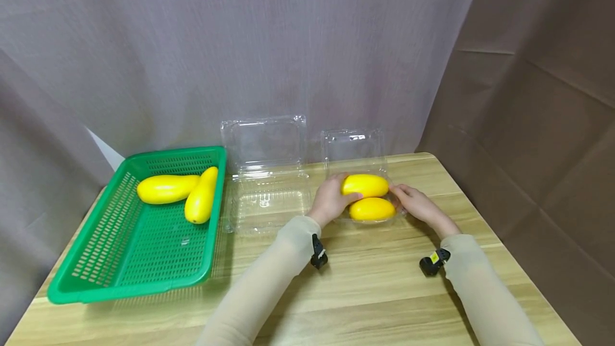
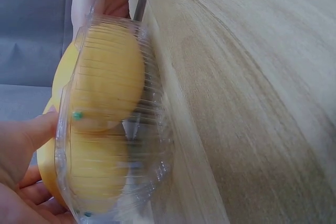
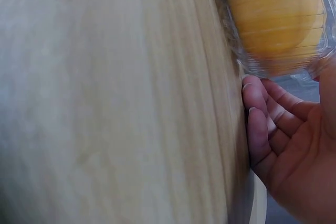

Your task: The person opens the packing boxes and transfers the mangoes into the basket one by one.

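Note:
Two smooth yellow oblong fruits, a far one and a near one, lie side by side in a clear plastic clamshell box with ribbed walls. My left hand grips the left end of the far fruit, its thumb on the near side and its fingers behind. At the box's right end, my right hand holds the rim with thumb and fingers. The right wrist view shows the curled fingers low beside the box wall. Behind the fruits, the box's lid stands raised.
Left of the hands stands a second clear clamshell, lid up. A green plastic basket on the left holds two yellow fruits, one lying crosswise and one slanting. A curtain hangs behind the wooden table.

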`<action>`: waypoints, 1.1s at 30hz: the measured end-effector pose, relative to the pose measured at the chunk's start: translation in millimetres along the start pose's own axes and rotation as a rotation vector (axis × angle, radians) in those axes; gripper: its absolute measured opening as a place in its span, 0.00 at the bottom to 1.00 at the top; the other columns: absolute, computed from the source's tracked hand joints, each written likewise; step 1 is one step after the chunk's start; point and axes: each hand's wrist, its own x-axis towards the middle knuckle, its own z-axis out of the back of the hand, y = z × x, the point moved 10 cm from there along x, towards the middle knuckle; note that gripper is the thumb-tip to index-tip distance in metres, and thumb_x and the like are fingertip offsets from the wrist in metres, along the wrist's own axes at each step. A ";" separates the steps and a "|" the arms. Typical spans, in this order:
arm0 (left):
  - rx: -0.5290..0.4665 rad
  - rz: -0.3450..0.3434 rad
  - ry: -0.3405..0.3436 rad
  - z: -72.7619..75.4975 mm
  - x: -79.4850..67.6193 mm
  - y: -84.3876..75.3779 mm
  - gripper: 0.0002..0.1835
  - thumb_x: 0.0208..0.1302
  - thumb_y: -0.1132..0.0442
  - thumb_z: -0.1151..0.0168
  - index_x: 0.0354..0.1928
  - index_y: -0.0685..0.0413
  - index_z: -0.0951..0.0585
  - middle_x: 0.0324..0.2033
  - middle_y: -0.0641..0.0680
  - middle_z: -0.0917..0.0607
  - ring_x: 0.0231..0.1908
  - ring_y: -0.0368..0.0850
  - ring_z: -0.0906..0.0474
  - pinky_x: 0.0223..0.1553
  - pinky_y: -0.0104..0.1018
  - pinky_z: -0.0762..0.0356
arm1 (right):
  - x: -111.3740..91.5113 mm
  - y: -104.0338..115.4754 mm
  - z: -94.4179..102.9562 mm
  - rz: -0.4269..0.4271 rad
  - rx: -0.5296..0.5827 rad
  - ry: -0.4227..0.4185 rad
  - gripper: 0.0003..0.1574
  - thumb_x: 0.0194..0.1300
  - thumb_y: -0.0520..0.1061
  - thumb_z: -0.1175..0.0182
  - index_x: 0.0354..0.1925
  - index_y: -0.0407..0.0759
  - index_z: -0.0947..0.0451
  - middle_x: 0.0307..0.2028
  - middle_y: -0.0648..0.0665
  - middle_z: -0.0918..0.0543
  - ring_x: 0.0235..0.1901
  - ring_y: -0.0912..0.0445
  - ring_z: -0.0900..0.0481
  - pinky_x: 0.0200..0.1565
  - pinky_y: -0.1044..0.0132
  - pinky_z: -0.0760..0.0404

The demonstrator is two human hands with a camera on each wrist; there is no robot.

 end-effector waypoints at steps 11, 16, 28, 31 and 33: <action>-0.188 0.042 -0.040 14.2 4.3 5.9 0.36 0.65 0.49 0.31 0.70 0.59 0.28 0.63 0.58 0.21 0.62 0.53 0.24 0.65 0.42 0.29 | 3.2 -0.2 -0.4 0.015 -0.009 0.001 0.37 0.81 0.65 0.65 0.46 0.33 0.28 0.28 0.43 0.26 0.28 0.51 0.28 0.38 0.60 0.28; -0.270 0.071 -0.052 19.2 4.8 8.3 0.37 0.66 0.46 0.32 0.70 0.60 0.29 0.64 0.58 0.22 0.62 0.52 0.24 0.64 0.41 0.27 | 1.6 0.5 0.0 0.018 -0.015 0.008 0.38 0.81 0.65 0.66 0.45 0.33 0.28 0.29 0.42 0.25 0.29 0.51 0.28 0.38 0.60 0.27; -0.250 -0.055 -0.032 28.5 3.9 -41.4 0.36 0.65 0.47 0.31 0.71 0.54 0.28 0.64 0.54 0.21 0.58 0.46 0.22 0.60 0.36 0.25 | 0.6 2.9 -3.2 0.050 -0.005 0.017 0.36 0.82 0.62 0.65 0.37 0.34 0.27 0.23 0.45 0.29 0.26 0.51 0.29 0.41 0.57 0.30; -0.233 -0.095 -0.037 45.8 5.4 -62.6 0.37 0.65 0.47 0.31 0.72 0.54 0.29 0.64 0.55 0.21 0.57 0.45 0.21 0.59 0.34 0.24 | 1.3 0.6 -1.5 0.032 -0.017 0.011 0.37 0.81 0.64 0.66 0.38 0.35 0.27 0.23 0.45 0.28 0.27 0.51 0.28 0.43 0.57 0.30; -0.215 -0.129 -0.049 61.1 6.5 -76.5 0.37 0.65 0.47 0.31 0.71 0.54 0.29 0.64 0.54 0.21 0.55 0.44 0.21 0.57 0.33 0.24 | 1.6 -0.4 -0.3 0.024 -0.024 0.006 0.38 0.81 0.65 0.66 0.39 0.35 0.26 0.24 0.46 0.28 0.27 0.51 0.28 0.43 0.57 0.30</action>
